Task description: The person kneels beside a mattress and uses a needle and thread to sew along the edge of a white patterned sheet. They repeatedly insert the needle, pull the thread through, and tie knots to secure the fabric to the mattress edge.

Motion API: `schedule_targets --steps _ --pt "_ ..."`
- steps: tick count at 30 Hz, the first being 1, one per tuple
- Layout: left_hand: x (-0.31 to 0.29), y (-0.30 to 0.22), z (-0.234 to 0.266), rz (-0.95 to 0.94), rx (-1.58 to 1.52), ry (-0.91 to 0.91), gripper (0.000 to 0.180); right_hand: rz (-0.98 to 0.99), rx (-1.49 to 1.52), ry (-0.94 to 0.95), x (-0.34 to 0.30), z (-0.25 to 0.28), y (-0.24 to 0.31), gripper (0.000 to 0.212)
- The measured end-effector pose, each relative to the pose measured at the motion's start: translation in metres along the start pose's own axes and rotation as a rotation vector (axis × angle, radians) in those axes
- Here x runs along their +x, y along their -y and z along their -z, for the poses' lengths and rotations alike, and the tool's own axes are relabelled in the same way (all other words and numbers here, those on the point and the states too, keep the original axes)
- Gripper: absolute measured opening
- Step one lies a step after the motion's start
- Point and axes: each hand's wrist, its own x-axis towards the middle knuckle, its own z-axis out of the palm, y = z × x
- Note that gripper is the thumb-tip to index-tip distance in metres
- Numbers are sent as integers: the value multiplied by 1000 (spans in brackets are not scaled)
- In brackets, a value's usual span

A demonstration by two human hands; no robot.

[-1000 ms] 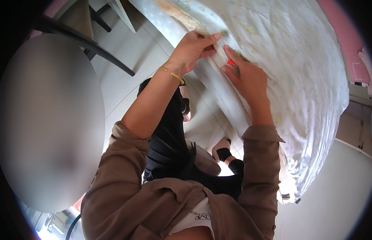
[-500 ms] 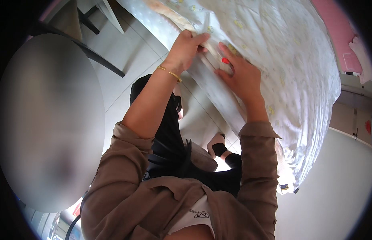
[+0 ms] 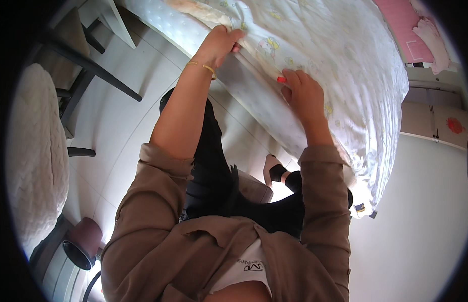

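Observation:
A white sheet with small yellow prints (image 3: pixel 344 75) covers the bed in front of me. At the bed's near edge, my left hand (image 3: pixel 221 44) is closed on the sheet's edge, thumb and fingers pinching the cloth. Farther right along that edge, my right hand (image 3: pixel 304 95) has its fingers curled in. A small red piece (image 3: pixel 281 79) sticks out at its fingertips; its kind is too small to make out. Below the sheet's edge shows the white mattress side (image 3: pixel 244 85). A peach-coloured layer (image 3: pixel 201 14) peeks out beyond my left hand.
A dark-legged chair (image 3: pixel 108 78) stands at the upper left on the tiled floor (image 3: pixel 138 126). White quilted cloth (image 3: pixel 35 161) lies at the far left, above a dark red bin (image 3: pixel 85 241). Pink bedding (image 3: pixel 402 30) and a low cabinet (image 3: pixel 425 113) are at the right.
My hands are farther apart. My right fingers, spread over the sheet before, are now curled by the red piece. The view has shifted, and the blurred patch at the left is gone.

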Motion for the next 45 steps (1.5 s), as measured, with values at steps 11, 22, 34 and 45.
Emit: schedule_targets --steps 11,22,34,45 --pt "-21 0 -2 -91 -36 -11 25 -17 295 215 5 51 -2 28" --pt "-1 27 -47 19 -306 -269 23 -44 407 59 -13 14 -4 30" --pt "-35 5 -51 91 -539 -107 35 11 365 -33 -16 -4 -11 32" --pt "-50 17 -73 113 7 66 40 -501 743 81 -19 46 -29 24"
